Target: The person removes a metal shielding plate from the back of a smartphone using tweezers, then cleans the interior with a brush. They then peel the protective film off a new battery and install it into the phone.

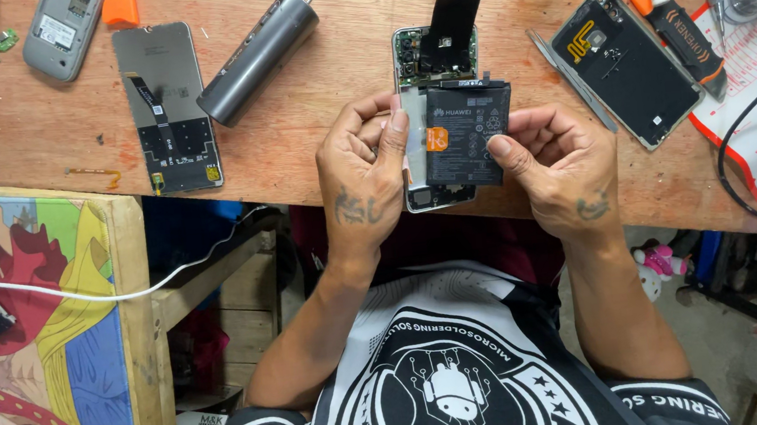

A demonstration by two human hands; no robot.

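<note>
At centre frame, the left hand [364, 178] and right hand [554, 166] each close their grip on a black phone battery [467, 134]. It sits above an opened phone [424, 62] on the wooden surface [13, 120].

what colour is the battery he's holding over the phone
Black, with a small orange sticker; the battery shows best in the head view.

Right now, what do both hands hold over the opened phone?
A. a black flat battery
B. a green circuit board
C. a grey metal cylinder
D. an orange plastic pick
A: the left hand and the right hand grip a black flat battery by its side edges, above the opened phone.
</note>
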